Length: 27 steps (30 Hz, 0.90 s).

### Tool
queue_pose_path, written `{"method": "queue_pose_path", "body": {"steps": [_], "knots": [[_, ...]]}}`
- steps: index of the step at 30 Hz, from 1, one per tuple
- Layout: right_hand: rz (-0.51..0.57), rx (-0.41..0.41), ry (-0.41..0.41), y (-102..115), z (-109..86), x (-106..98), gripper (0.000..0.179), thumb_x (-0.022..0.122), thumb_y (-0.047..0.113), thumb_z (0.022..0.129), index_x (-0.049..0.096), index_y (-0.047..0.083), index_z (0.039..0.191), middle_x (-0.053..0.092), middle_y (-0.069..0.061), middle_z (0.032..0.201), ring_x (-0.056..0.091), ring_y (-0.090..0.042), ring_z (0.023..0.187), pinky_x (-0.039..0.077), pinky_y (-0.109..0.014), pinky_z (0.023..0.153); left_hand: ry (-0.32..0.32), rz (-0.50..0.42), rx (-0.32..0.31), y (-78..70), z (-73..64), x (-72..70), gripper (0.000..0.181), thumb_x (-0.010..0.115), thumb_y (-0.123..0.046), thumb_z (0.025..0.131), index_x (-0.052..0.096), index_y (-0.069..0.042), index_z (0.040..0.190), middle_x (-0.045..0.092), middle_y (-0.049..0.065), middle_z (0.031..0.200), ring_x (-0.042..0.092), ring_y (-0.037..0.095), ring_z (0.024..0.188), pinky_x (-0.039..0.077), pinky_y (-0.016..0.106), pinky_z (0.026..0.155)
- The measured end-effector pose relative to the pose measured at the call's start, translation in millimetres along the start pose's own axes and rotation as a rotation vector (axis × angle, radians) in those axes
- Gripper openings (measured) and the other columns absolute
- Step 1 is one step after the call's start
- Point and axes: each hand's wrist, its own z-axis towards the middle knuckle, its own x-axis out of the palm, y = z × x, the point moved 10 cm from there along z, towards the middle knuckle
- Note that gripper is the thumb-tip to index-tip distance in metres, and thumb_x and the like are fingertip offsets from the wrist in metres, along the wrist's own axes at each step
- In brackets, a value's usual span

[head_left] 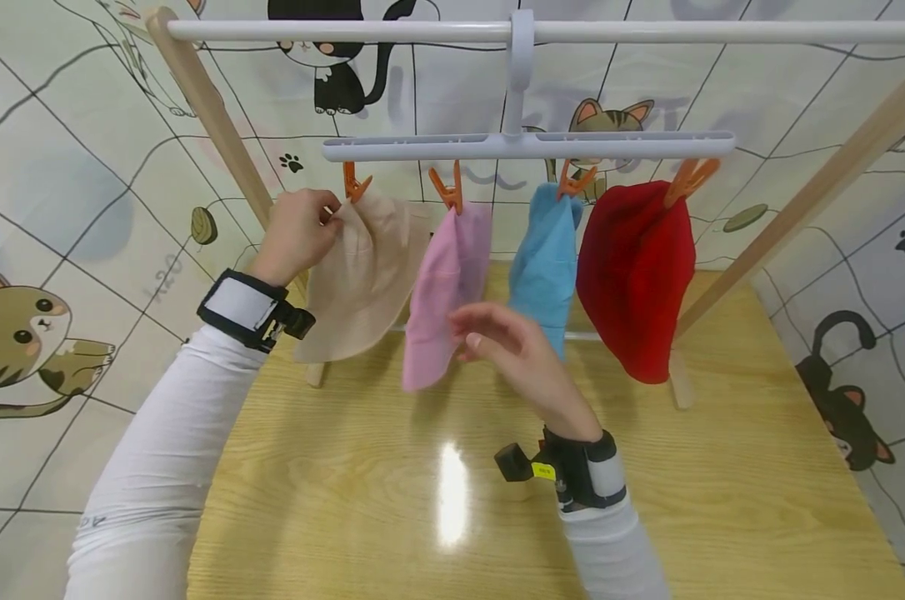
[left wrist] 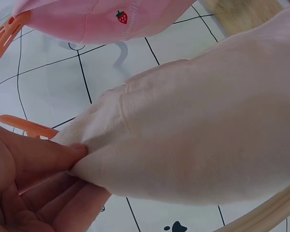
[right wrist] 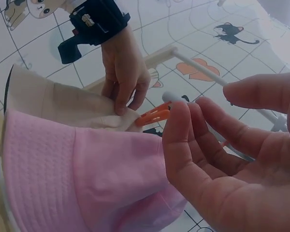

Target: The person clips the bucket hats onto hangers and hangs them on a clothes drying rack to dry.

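Note:
A beige bucket hat (head_left: pixel 373 275) hangs from an orange clip (head_left: pixel 353 183) at the left end of a white hanger (head_left: pixel 422 148). My left hand (head_left: pixel 300 235) pinches its crown between thumb and fingers, just beside that clip, as the left wrist view shows closely. Beside it hangs a pink bucket hat (head_left: pixel 441 292) with a small strawberry print (left wrist: pixel 122 17). My right hand (head_left: pixel 523 362), loosely curled and holding nothing, is in front of the pink hat; whether it touches the fabric I cannot tell. The beige hat's far side is hidden.
A blue hat (head_left: pixel 544 267) and a red hat (head_left: pixel 636 283) hang by orange clips farther right. The hanger hooks over a white rail (head_left: pixel 347 32) between wooden posts (head_left: pixel 212 112). Below is a wooden tabletop (head_left: pixel 347 500), with cat-printed walls (head_left: pixel 47 208) around.

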Motion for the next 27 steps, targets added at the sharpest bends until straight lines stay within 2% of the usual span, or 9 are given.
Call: {"method": "queue_pose_path", "body": {"steps": [4,8,13,18,23,27], "knots": [[-0.010,-0.018,0.030,-2,-4.2,3,0.029,0.051,-0.003,0.095,0.055,-0.006,0.124,0.059,-0.019,0.118,0.057,-0.031,0.103,0.051,-0.044,0.085,0.010,0.003,-0.013,1.4,-0.1,1.3,0.020,0.052,0.004,0.085,0.066,0.011,0.097,0.067,0.027,0.088,0.062,0.040,0.080,0.049,0.050,0.069],[-0.016,-0.022,0.043,-3,-9.1,3,0.029,0.050,-0.003,0.095,0.054,-0.007,0.124,0.056,-0.026,0.118,0.056,-0.034,0.103,0.051,-0.043,0.085,0.021,0.026,-0.015,2.6,-2.4,4.9,0.019,0.052,0.002,0.086,0.066,0.010,0.096,0.064,0.023,0.083,0.058,0.036,0.075,0.046,0.044,0.063],[-0.019,0.026,0.016,-13,-20.3,-4,0.029,0.051,0.000,0.096,0.054,-0.005,0.125,0.058,-0.021,0.118,0.057,-0.034,0.103,0.050,-0.040,0.087,0.016,0.035,0.001,6.4,-7.9,13.6,0.009,0.053,0.000,0.085,0.059,0.005,0.079,0.055,0.014,0.070,0.051,0.030,0.064,0.035,0.034,0.053],[-0.002,0.031,0.010,-21,-30.2,-9,0.029,0.051,0.000,0.097,0.053,-0.006,0.125,0.058,-0.019,0.117,0.059,-0.030,0.101,0.050,-0.039,0.087,0.027,0.025,-0.016,13.5,-14.9,26.0,0.017,0.055,-0.001,0.084,0.046,-0.003,0.069,0.043,0.008,0.060,0.046,0.027,0.057,0.032,0.033,0.050],[-0.004,0.034,0.003,-27,-36.3,-13,0.029,0.052,0.001,0.097,0.054,-0.005,0.125,0.059,-0.017,0.117,0.058,-0.030,0.103,0.050,-0.040,0.088,0.048,0.008,-0.036,18.0,-23.9,36.7,0.018,0.055,-0.005,0.088,0.047,-0.003,0.072,0.039,0.005,0.060,0.044,0.025,0.057,0.032,0.033,0.050],[0.014,0.042,0.002,-33,-40.8,-16,0.031,0.051,-0.001,0.096,0.052,-0.006,0.126,0.059,-0.016,0.118,0.056,-0.036,0.105,0.050,-0.040,0.089,0.055,-0.003,-0.052,20.0,-30.6,41.7,0.019,0.053,-0.010,0.091,0.049,-0.001,0.076,0.041,0.007,0.062,0.045,0.026,0.058,0.033,0.035,0.051]]}}
